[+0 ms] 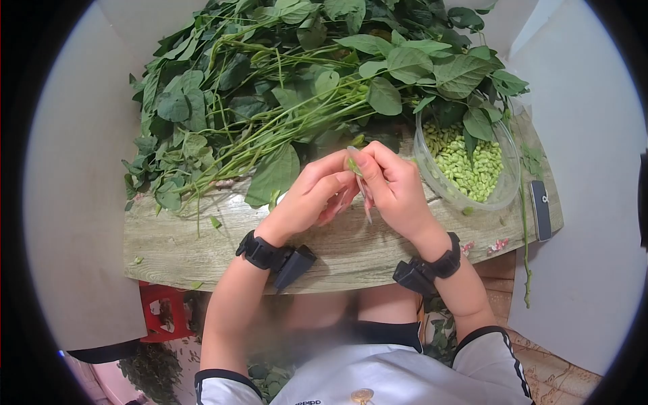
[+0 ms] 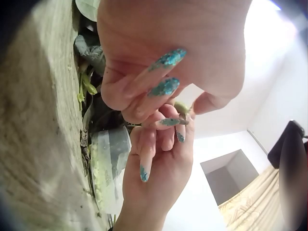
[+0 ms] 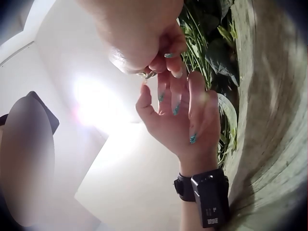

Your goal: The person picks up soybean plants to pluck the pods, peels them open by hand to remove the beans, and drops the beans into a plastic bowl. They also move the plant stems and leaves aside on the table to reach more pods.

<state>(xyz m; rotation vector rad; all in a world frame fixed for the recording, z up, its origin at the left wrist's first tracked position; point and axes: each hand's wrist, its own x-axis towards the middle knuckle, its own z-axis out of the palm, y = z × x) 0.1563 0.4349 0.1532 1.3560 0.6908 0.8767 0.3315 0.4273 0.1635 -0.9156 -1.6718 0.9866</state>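
Above the wooden table, both hands meet at a small green bean pod. My left hand pinches it between thumb and fingers from the left. From the other side my right hand grips the pod with thumb and forefinger. The left wrist view shows a bit of the pod between the fingertips; most of it is hidden by fingers. To the right of the hands stands a clear plastic bowl with shelled green beans in it.
Leafy bean stalks are heaped across the back of the table, some leaves hanging over the bowl. A dark phone-like object lies at the right edge beside a loose stem. A red stool stands below, left.
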